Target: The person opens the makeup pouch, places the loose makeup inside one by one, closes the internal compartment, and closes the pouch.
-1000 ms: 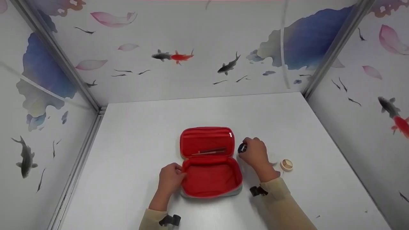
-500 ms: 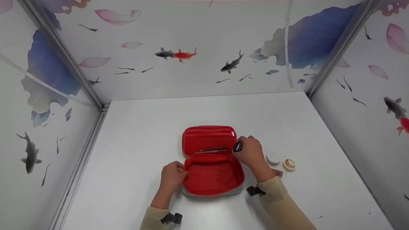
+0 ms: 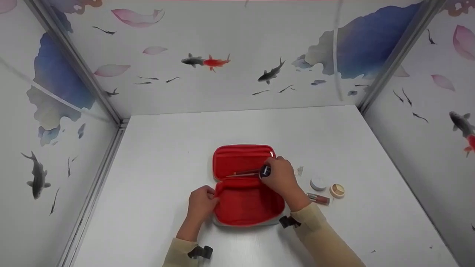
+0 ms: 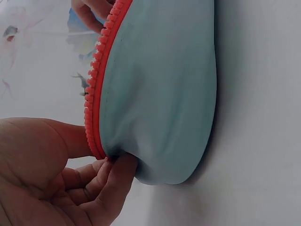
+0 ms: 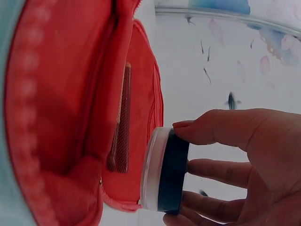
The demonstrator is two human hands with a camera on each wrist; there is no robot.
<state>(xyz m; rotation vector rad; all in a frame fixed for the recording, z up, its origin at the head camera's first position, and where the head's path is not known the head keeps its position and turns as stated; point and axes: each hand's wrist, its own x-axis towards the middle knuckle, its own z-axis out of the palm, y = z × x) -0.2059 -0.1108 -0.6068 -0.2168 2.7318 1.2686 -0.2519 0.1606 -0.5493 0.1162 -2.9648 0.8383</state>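
A cosmetic pouch (image 3: 248, 211), red inside and pale grey-green outside, lies unzipped with its lid folded back. My left hand (image 3: 201, 204) pinches the pouch's left rim; in the left wrist view, thumb and fingers grip the wall (image 4: 160, 94) beside the red zipper teeth. Over the right part of the lid, my right hand (image 3: 282, 178) holds a round powder jar (image 5: 171, 174) by its black cap, the jar turned on its side. Its clear base faces the red lining. Two slim makeup brushes (image 5: 123, 132) lie in the lid, partly covered by the jar in the head view.
Right of the pouch lie a small round three-colour palette (image 3: 337, 190), a white round lid (image 3: 318, 184), and a lip gloss tube (image 3: 320, 199) partly behind the right wrist. A small clear piece (image 3: 300, 170) lies near the right hand. Printed walls enclose the white table (image 3: 167, 148).
My right hand has carried the powder jar leftward, from beside the pouch to over its open lid, uncovering the lip gloss tube and white lid. The left hand keeps its hold on the rim.
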